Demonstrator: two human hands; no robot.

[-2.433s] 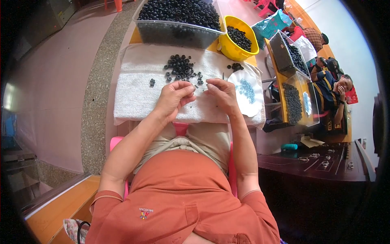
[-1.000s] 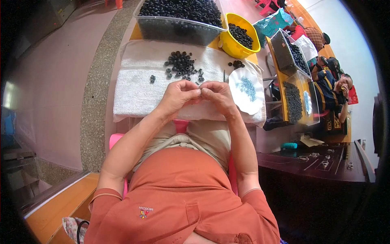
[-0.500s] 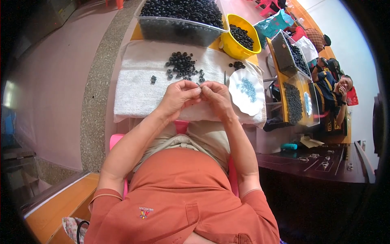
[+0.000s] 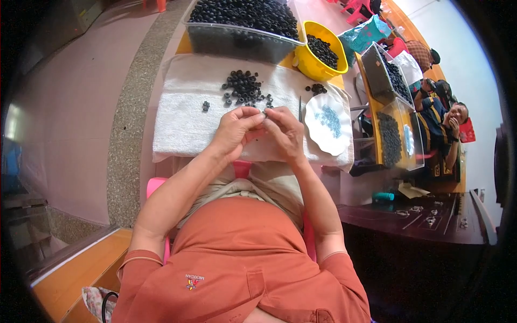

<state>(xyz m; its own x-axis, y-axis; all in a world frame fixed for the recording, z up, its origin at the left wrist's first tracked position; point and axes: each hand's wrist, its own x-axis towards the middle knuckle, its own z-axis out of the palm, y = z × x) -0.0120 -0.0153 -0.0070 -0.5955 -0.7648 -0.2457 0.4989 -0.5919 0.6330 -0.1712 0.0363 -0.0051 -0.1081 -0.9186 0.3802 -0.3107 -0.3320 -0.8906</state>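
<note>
Above the near part of a white towel (image 4: 183,126), my left hand (image 4: 237,130) and my right hand (image 4: 286,133) meet fingertip to fingertip. Both are closed in a pinch; a tiny dark piece seems to show between them, mostly hidden by the fingers. Just beyond lies a loose pile of small black ring-like parts (image 4: 243,86). A little cluster of the same parts (image 4: 205,106) sits to its left, another (image 4: 316,88) to the right. Beside my right hand rests a white scalloped plate (image 4: 336,146) with small pale-blue clear pieces (image 4: 329,121). A thin dark tool (image 4: 300,107) lies by the plate.
At the table's far side stand a large clear bin (image 4: 242,44) full of black parts and a yellow basin (image 4: 314,69) with more. To the right, another table holds clear bins (image 4: 396,126); a person (image 4: 444,121) sits there. A dark tabletop (image 4: 425,215) is at lower right.
My right hand's fingers have shifted and bent a little at the pinch. The left hand stays nearly in place. The whole view has moved slightly.
</note>
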